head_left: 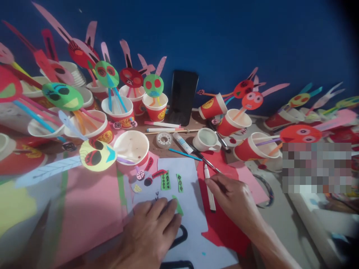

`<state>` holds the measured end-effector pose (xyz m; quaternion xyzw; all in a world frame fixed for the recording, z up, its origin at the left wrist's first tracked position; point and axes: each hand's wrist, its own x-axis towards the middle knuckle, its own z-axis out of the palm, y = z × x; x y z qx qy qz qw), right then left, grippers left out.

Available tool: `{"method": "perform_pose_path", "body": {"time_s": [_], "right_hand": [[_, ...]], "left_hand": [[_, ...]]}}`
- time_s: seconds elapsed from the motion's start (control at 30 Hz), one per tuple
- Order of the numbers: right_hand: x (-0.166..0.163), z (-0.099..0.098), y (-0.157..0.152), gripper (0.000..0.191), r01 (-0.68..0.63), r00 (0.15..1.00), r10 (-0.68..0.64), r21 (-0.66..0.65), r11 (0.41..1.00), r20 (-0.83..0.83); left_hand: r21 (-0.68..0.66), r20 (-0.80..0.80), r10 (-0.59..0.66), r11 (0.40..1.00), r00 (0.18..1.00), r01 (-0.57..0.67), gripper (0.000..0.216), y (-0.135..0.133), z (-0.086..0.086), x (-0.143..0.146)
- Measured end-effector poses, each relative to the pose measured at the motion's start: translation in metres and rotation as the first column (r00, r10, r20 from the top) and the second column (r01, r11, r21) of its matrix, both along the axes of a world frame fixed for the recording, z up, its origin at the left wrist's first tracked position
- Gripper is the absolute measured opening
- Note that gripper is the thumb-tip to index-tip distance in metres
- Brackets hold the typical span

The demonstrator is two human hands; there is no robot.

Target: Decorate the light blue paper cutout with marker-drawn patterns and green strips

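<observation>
Here, left hand [151,228] presses flat on green scrap [177,205]; right hand [232,200] seemingly pinches a thin brush [206,160].

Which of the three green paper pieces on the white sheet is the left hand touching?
The plain green piece at the left hand's fingertips. The two dotted strips lie farther up the white sheet, untouched.
</observation>
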<state>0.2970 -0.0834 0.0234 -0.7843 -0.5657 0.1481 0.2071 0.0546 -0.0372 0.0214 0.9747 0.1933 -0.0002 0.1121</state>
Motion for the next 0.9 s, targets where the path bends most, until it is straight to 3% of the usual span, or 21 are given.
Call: {"method": "perform_pose_path", "body": {"time_s": [0.2,0.57,0.77,0.9], "right_hand": [[0.005,-0.005,0.004,0.022,0.009,0.999,-0.014,0.099,0.995,0.048],[0.026,-0.013,0.008,0.024,0.078,0.979,-0.116,0.219,0.973,0.167],[0.030,-0.007,0.008,0.028,0.079,0.969,-0.126,0.218,0.973,0.213],[0.022,-0.006,0.007,0.031,0.046,0.972,-0.079,0.152,0.987,0.221]], "left_hand": [[0.039,0.008,0.013,0.999,1.000,-0.013,0.032,0.001,-0.004,0.002],[0.162,0.149,-0.089,0.985,0.985,0.065,0.027,0.008,-0.025,0.000],[0.122,0.064,-0.009,0.993,0.998,0.001,0.027,0.004,-0.010,0.001],[0.123,0.083,-0.044,0.992,0.996,0.033,0.028,0.004,-0.006,0.000]]}}
